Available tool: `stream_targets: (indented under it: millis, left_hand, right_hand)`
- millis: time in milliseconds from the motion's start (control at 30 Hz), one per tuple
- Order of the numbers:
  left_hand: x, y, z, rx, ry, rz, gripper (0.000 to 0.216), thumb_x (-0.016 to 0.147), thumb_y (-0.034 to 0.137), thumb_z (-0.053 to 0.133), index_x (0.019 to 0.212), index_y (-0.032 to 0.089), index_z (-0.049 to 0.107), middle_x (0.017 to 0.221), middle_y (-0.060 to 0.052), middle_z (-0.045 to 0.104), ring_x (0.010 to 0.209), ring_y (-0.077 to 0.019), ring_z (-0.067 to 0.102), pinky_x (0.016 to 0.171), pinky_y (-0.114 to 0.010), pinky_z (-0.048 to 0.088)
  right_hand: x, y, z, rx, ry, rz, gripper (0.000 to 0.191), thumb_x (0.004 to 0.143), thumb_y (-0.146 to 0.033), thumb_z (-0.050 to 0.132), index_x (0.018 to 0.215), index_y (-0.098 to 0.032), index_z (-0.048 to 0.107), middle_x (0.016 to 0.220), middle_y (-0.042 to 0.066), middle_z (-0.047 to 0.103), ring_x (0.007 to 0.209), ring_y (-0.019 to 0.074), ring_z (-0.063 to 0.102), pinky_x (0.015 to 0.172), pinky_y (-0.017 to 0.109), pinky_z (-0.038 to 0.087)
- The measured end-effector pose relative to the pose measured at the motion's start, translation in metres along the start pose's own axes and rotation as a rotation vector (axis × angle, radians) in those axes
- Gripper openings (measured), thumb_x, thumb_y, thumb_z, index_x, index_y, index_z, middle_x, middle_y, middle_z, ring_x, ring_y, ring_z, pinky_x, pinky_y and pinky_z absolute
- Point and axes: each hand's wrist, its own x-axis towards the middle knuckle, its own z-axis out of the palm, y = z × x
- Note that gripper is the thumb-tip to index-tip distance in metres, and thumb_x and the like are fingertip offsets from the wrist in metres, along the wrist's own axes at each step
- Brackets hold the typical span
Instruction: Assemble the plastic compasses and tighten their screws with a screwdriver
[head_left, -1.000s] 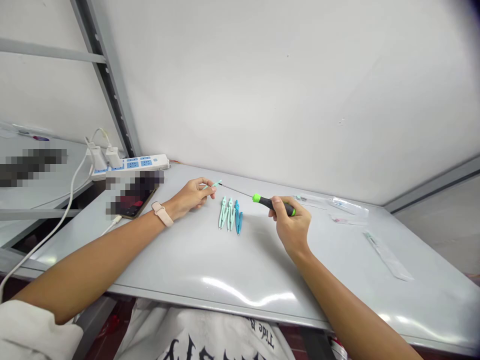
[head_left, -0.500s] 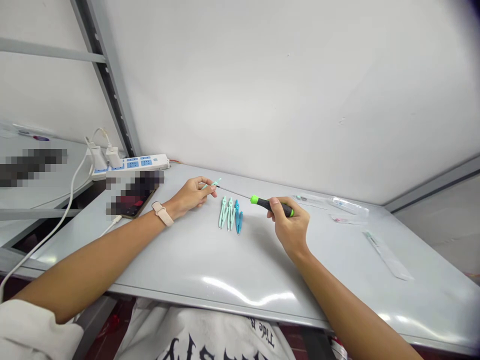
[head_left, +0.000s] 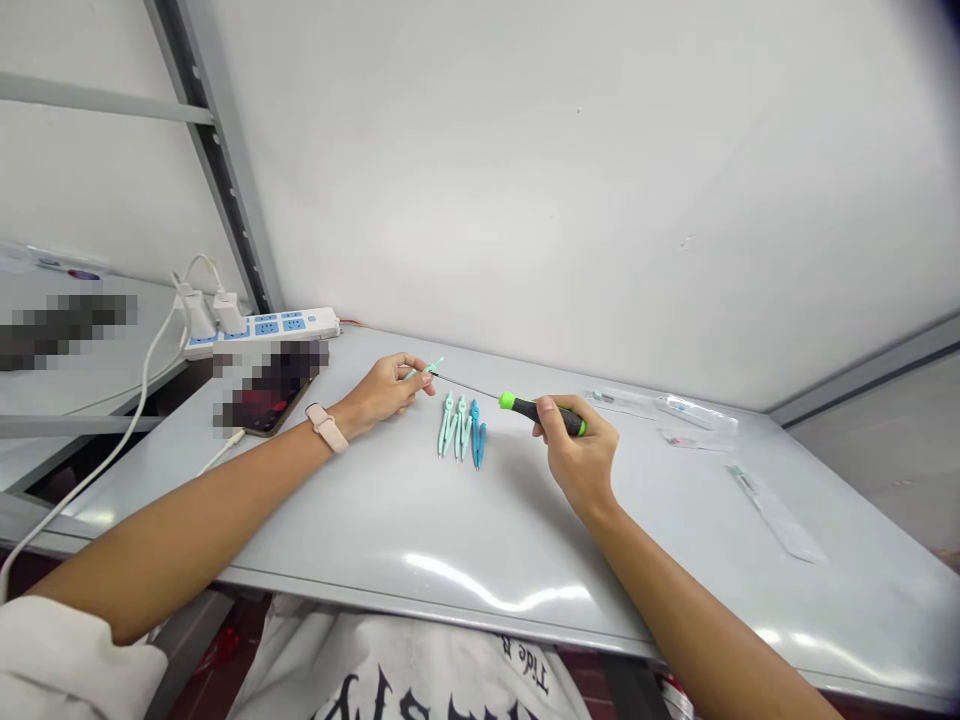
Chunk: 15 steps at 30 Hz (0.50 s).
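My left hand pinches a small mint-green plastic part between its fingertips. My right hand is closed around a precision screwdriver with a black and lime-green handle. Its long thin shaft reaches left, and the tip is at or very near the mint-green part; I cannot tell whether they touch. Between and just below my hands, a row of mint and teal drawing compasses lies on the white table, touching neither hand.
A power strip with plugged-in chargers stands at the back left, beside a pixelated phone with a cable. Clear plastic packets and a long sleeve lie to the right. A white wall rises behind the table.
My right hand and the screwdriver have shifted slightly left, bringing the shaft tip closer to the mint-green part. My left hand has barely moved.
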Motion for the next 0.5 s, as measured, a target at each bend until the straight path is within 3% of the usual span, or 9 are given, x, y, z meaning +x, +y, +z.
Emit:
stream_targets:
  millis: [233, 500]
  left_hand:
    - [0.002, -0.005, -0.001, 0.127, 0.091, 0.011, 0.017, 0.089, 0.029, 0.07, 0.095, 0.02, 0.058, 0.093, -0.005, 0.073, 0.053, -0.0073, 0.043, 0.048, -0.022, 0.033]
    - [0.004, -0.007, 0.0, 0.133, 0.158, 0.058, 0.014, 0.091, 0.015, 0.063, 0.099, 0.019, 0.052, 0.099, -0.006, 0.07, 0.054, -0.007, 0.053, 0.051, -0.022, 0.044]
  right_hand:
    - [0.001, 0.007, 0.001, -0.029, -0.046, -0.108, 0.025, 0.088, -0.046, 0.07, 0.088, -0.022, 0.072, 0.071, 0.003, 0.07, 0.067, 0.0196, 0.065, 0.065, 0.034, 0.053]
    - [0.001, 0.015, 0.003, -0.023, -0.121, -0.114, 0.029, 0.086, -0.046, 0.075, 0.102, -0.022, 0.072, 0.097, 0.008, 0.076, 0.083, 0.0227, 0.071, 0.075, 0.039, 0.059]
